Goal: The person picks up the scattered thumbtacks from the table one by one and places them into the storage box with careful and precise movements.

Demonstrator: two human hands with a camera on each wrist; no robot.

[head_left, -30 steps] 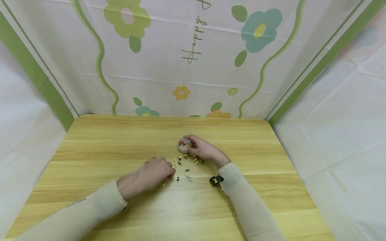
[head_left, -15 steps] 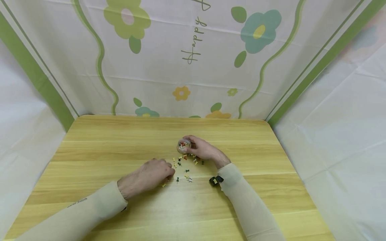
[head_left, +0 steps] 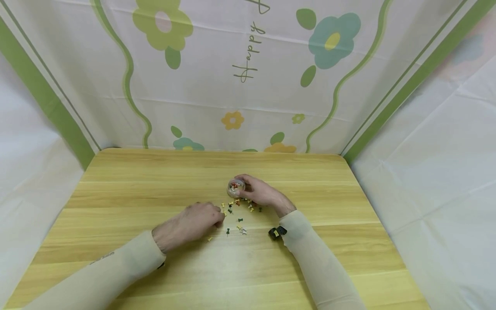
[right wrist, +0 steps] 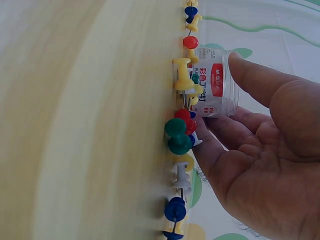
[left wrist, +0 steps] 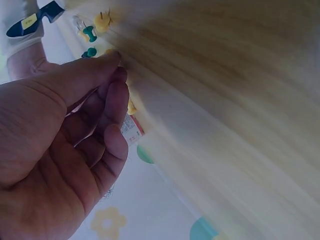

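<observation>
In my remote head view, the jar (right wrist: 212, 102) lies at 2 o'clock from the left hand (head_left: 191, 223), its thumb and fingertips drawn together on I cannot tell what, the nearer right hand (head_left: 261, 190) curled round the jar beside loose pins (right wrist: 183, 76).

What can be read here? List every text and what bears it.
"Happy": wall cloth; a letter above is cut off.
"M&G 晨光": red patch, jar label.
"彩色工字钉": same label.
"PU": same label, rest hidden.
Unreadable: the label's small print, left sleeve lettering, yellow tag on the black wrist strap.
</observation>
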